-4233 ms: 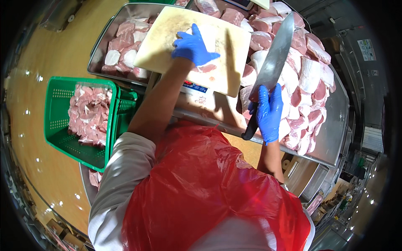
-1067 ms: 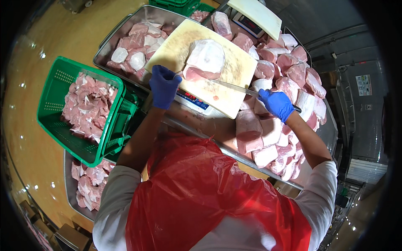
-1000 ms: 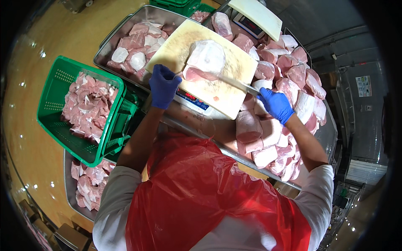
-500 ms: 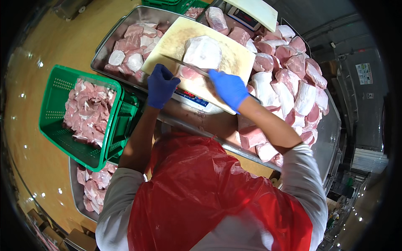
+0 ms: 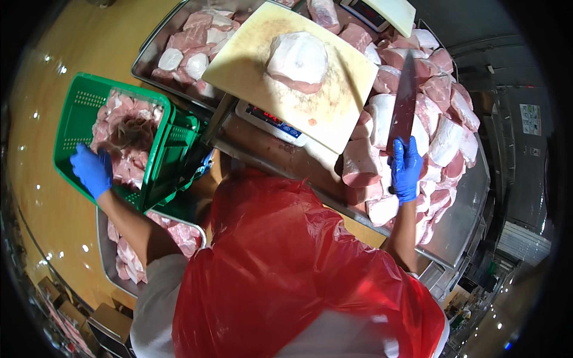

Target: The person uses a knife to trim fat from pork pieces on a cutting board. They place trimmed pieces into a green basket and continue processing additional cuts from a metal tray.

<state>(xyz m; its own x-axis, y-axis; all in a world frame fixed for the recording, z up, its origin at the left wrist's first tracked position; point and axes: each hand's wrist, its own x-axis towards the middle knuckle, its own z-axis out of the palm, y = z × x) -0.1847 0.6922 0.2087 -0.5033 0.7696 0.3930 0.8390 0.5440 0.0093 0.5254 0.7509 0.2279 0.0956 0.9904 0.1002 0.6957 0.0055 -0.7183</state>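
Note:
My right hand (image 5: 405,170), gloved in blue, grips a knife (image 5: 404,98) by its handle. Its long blade points away from me over the pile of pork pieces. Far to the left, my blue-gloved left hand (image 5: 92,170) is over the near left side of a green basket (image 5: 68,128), fingers apart and nothing in them. Meat trimmings (image 5: 127,158) fill part of that basket; a darker patch lies among them. On the cutting board (image 5: 239,68) rests a trimmed pork chunk (image 5: 298,62) with a white fat cap, touched by neither hand.
Under the board sits a scale (image 5: 271,124) with a lit display. Large pork pieces (image 5: 447,140) are heaped on the metal table at right. A metal tub (image 5: 143,65) of cut pork stands at back left. Another tub (image 5: 107,256) of meat is below the basket.
My left hand has left the board and swung left to the green basket. My right hand has lifted the knife off the board, moved right and turned the blade away from me.

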